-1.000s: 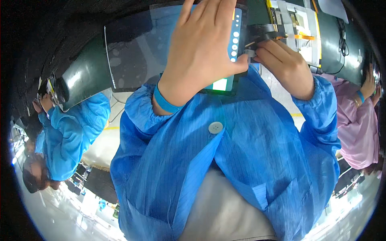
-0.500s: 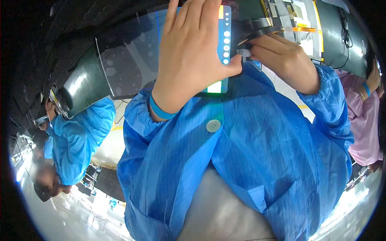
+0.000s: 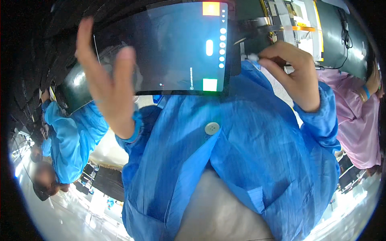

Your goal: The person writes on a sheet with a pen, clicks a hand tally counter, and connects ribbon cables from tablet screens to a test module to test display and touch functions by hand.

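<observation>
A wide dark touchscreen panel (image 3: pixel 169 48) is lit in front of me, with an orange block, a green block and a column of round white icons near its right end. My left hand (image 3: pixel 106 86) is raised over its left part, blurred by motion, with the fingers apart and nothing in them. Just beyond the panel's right edge, my right hand (image 3: pixel 295 70) is closed, thumb and forefinger pinching a small white piece (image 3: pixel 253 57). What kind of piece it is, I cannot make out.
To the right, a fixture with an orange strip (image 3: pixel 303 29) stands on a dark green bench (image 3: pixel 335 24) beside a coiled black cable (image 3: pixel 345 38). A person in pink (image 3: pixel 350 108) is at my right. Another in light blue (image 3: pixel 74 140) works at the left.
My left hand has swung off the panel's right part to its left side, uncovering the screen. The right hand has shifted slightly, and its white piece now shows more clearly.
</observation>
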`<state>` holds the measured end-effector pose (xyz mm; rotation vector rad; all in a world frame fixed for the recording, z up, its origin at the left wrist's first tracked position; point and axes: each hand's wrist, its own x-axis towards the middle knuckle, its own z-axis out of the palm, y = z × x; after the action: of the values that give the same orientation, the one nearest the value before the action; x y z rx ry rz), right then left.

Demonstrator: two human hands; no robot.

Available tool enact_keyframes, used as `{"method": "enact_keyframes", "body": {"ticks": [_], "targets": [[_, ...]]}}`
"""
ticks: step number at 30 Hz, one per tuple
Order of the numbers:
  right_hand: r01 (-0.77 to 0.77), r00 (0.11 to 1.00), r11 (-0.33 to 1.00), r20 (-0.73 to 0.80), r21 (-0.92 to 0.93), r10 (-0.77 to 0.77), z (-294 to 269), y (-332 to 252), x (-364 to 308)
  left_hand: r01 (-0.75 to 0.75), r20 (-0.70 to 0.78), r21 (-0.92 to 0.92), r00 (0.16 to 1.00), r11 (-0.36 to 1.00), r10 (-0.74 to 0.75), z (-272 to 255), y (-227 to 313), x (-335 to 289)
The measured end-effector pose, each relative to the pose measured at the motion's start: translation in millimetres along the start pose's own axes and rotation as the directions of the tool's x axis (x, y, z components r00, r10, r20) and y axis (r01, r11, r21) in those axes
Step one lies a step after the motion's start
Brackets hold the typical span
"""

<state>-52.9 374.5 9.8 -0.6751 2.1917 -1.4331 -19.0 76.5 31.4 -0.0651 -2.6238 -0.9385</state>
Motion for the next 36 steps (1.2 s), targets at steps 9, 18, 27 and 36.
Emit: {"method": "enact_keyframes", "body": {"ticks": [9, 18, 27, 36], "targets": [[0.162, 0.954, 0.893, -0.166, -0.42, -0.251, 21, 3, 4, 0.41, 0.008, -0.158, 0.91, 0.898, -0.414, -31, -59, -43], [0.352, 0.93, 0.841, 0.055, -0.411, -0.363, 0, 7, 21, 0.4, 0.046, -0.304, 0.912, 0.864, -0.407, -24, -57, -43], [0.344, 0.936, 0.534, 0.237, -0.773, -0.26, 0, -30, 12, 0.442, 0.119, -0.396, 0.894, 0.805, -0.432, -36, -59, -43], [0.306, 0.843, 0.537, -0.038, -0.786, -0.537, -89, -20, 159, 0.276, -0.236, -0.413, 0.888, 0.868, -0.394, -53, -63, -65]]}}
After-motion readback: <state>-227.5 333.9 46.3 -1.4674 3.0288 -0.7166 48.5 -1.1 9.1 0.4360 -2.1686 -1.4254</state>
